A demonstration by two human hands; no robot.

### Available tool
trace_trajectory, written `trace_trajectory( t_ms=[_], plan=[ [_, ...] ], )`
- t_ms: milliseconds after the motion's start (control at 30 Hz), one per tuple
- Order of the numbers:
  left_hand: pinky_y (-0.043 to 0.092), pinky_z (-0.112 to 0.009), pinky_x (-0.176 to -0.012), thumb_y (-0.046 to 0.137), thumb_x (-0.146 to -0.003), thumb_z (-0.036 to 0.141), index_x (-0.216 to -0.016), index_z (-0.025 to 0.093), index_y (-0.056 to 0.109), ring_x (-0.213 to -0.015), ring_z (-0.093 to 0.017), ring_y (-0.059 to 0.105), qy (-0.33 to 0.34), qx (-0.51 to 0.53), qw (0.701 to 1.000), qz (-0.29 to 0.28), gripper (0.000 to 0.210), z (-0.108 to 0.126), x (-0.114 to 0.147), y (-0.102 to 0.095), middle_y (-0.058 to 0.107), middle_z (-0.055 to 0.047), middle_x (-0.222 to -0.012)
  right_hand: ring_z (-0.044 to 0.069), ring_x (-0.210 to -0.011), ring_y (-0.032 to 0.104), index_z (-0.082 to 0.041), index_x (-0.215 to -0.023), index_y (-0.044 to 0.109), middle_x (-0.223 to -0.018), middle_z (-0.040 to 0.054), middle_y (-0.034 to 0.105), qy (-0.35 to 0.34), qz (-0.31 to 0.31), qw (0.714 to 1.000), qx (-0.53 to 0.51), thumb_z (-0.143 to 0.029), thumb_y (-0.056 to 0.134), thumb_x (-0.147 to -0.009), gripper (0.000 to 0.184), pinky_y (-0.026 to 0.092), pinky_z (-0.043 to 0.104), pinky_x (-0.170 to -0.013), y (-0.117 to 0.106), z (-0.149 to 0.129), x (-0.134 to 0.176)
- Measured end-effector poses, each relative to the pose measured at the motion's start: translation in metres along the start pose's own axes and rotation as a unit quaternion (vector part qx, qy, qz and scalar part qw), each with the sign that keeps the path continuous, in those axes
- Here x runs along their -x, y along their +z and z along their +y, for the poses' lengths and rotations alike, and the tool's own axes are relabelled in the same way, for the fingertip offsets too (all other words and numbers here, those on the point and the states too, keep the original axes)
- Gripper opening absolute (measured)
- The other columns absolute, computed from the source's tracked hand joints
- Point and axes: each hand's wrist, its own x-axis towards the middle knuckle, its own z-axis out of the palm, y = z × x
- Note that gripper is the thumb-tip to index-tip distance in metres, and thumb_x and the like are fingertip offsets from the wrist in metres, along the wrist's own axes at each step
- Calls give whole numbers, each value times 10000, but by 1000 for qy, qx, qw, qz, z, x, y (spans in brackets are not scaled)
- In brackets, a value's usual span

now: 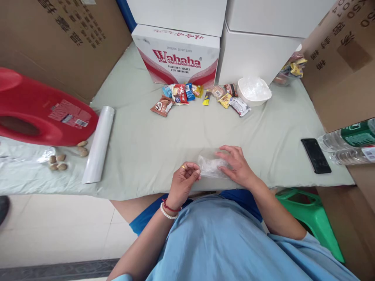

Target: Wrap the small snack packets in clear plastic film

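Low over the front part of the table, a crumpled clear plastic bag (211,167) lies between my two hands. My left hand (185,177) has its thumb and forefinger pinched on the bag's left end. My right hand (236,167) is at the other end, its fingers spread and curved over the bag, with the thumb touching the plastic. What is inside the bag, if anything, cannot be made out.
Wrapped snacks (179,94) lie in front of a Wahaha carton (178,58), beside a white bowl (254,102) holding clear plastic. On the left are a plastic roll (99,144), a red jug (67,121) and brown nuts (61,157). At right are a phone (316,156) and bottles (348,138).
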Motion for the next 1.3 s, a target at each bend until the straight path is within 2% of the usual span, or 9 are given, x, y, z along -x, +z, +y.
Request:
trace_trajectory(
  t_ms=[133, 267, 367, 533, 767, 900, 1067, 1167, 1300],
  plan=[
    [517, -259, -742, 904, -749, 433, -991, 191, 717, -808, -142, 613, 20, 0, 1000, 12, 390, -2, 1, -8, 692, -28, -923, 224, -872, 635, -249, -985, 779, -898, 58, 745, 64, -13, 993, -99, -417, 628, -999, 226, 529, 398, -847, 4, 7, -17],
    [507, -282, -750, 870, -741, 432, -957, 192, 737, -797, -160, 607, 19, -34, 998, 57, 348, -6, -4, -23, 695, -29, -882, 144, -615, 515, -224, -901, 721, -751, 2, 663, 269, 67, 925, -261, -562, 739, -864, 341, 411, 283, -568, 6, 16, -19],
    [514, -321, -839, 804, -759, 389, -851, 201, 743, -933, -204, 652, 49, -85, 992, 85, 218, -7, -10, -29, 713, -56, -982, 123, -556, 433, -216, -845, 698, -675, -17, 610, 332, 60, 891, -305, -626, 796, -764, 429, 331, 262, -502, 5, 17, -15],
    [499, -344, -952, 681, -721, 239, -687, 213, 694, -1212, -252, 607, 117, -139, 973, 141, 45, -5, -18, -28, 665, -70, -1161, 129, -574, 445, -215, -841, 708, -669, -13, 614, 340, 86, 888, -297, -632, 805, -733, 442, 343, 260, -507, 4, 16, -7],
    [546, -316, -774, 740, -733, 381, -798, 217, 584, -1033, -223, 669, 56, -54, 983, 164, 237, 4, -20, -31, 649, -64, -1165, 120, -530, 447, -217, -839, 686, -662, -16, 626, 339, 167, 876, -300, -606, 818, -719, 428, 344, 265, -498, -3, 23, -4],
    [524, -376, -725, 619, -892, 647, -1053, 237, 568, -759, -225, 674, -25, -238, 966, 101, 443, 14, -22, -9, 702, -42, -949, 119, -526, 450, -224, -853, 682, -677, -16, 640, 332, 175, 876, -303, -599, 816, -735, 415, 349, 266, -499, 0, 21, -5],
    [484, -395, -797, 670, -906, 494, -788, 234, 603, -932, -285, 653, 64, -464, 883, 25, 293, 14, -38, 30, 663, -73, -919, 122, -532, 448, -227, -862, 689, -679, -17, 636, 308, 163, 890, -294, -611, 805, -761, 414, 357, 269, -503, 4, 15, -6],
    [486, -366, -796, 643, -895, 330, -774, 222, 642, -882, -237, 640, 112, -408, 906, -14, 162, 8, -45, 29, 661, -64, -898, 124, -533, 457, -227, -870, 691, -682, -18, 639, 302, 182, 891, -287, -604, 797, -774, 403, 364, 269, -504, -3, 20, -2],
    [515, -308, -775, 703, -895, 453, -827, 217, 703, -968, -211, 660, 133, -248, 959, -34, 245, 10, -37, -5, 703, -76, -1064, 115, -535, 445, -222, -854, 681, -673, -27, 621, 315, 235, 876, -279, -567, 801, -767, 375, 361, 257, -503, -17, 34, 5]
  ],
)
